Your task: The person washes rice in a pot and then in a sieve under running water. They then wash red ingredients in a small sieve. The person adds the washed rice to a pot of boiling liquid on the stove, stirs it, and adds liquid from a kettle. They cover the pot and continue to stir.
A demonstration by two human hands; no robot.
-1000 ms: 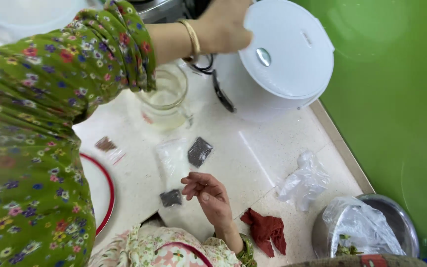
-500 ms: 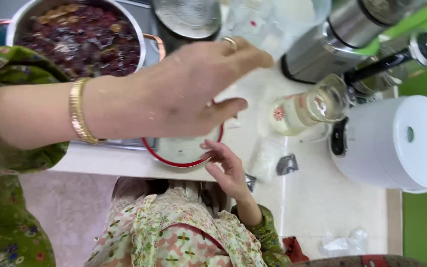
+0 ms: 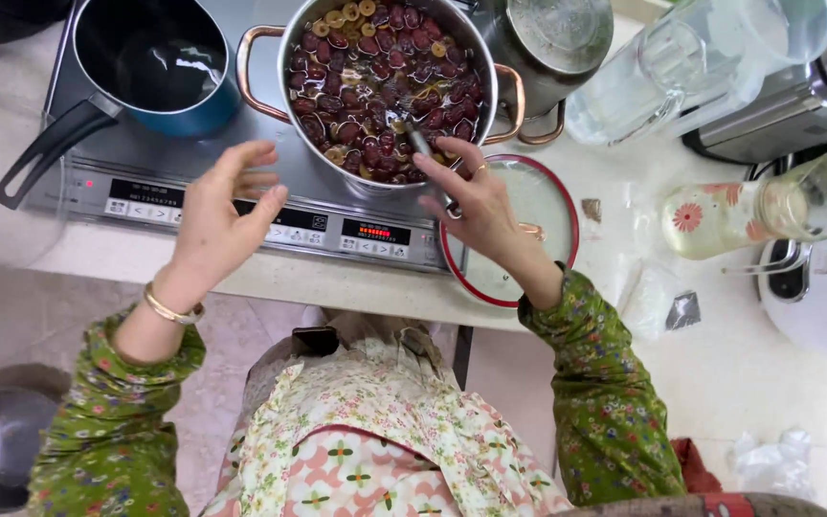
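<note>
A steel pot [image 3: 385, 86] with copper-coloured handles stands on the induction cooktop [image 3: 241, 206], full of dark red dried fruit and pale slices in liquid. The right hand [image 3: 476, 206] has its grip clenched on a utensil handle [image 3: 423, 148] dipping into it, above a red-rimmed glass lid [image 3: 552, 206] on the desk [image 3: 739, 373]. The left hand [image 3: 217, 225] hovers released, fingers spread, over the cooktop's controls, near a blue saucepan [image 3: 160, 67].

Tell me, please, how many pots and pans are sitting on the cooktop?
3: a dark blue saucepan at the back left, a steel pot of red fruit in the middle, and a lidded steel pot at the right, partly cut off.
</note>
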